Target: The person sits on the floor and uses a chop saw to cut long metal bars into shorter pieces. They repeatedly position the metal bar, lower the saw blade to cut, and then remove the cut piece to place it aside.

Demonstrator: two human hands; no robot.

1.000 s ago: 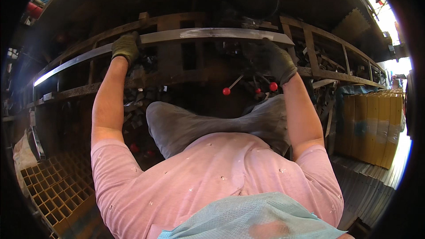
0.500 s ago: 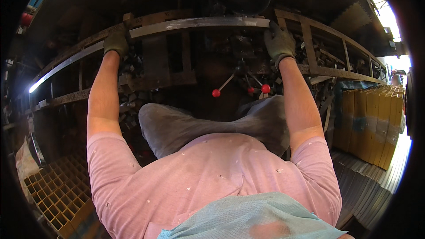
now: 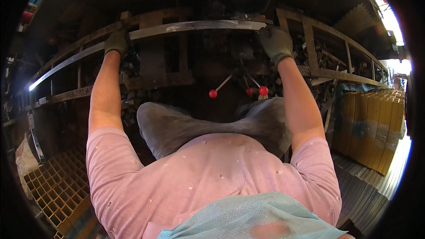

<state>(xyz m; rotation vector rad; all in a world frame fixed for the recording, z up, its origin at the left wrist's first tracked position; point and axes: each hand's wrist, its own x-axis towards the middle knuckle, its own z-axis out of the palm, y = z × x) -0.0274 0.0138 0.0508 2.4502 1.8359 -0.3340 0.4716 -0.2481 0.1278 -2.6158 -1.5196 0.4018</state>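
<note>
A long flat grey metal strip [image 3: 186, 27] runs across the upper part of the view, curving down to the far left. My left hand [image 3: 117, 42], in a dark work glove, grips it left of the middle. My right hand [image 3: 275, 42], also gloved, grips its right end. Both arms reach straight out in front of my pink shirt. Below the strip, between my arms, stand levers with red ball knobs [image 3: 263, 90] on a dark machine.
A rusty steel frame rack [image 3: 325, 73] filled with scrap metal pieces runs behind the strip. Yellow grating [image 3: 51, 188] lies at the lower left. Stacked yellow panels [image 3: 369, 124] stand at the right. A grey-trousered leg [image 3: 177, 126] is below the levers.
Both hands have pushed the metal strip farther away and upward in the view, arms stretching out more. The grip on the strip has stayed the same.
</note>
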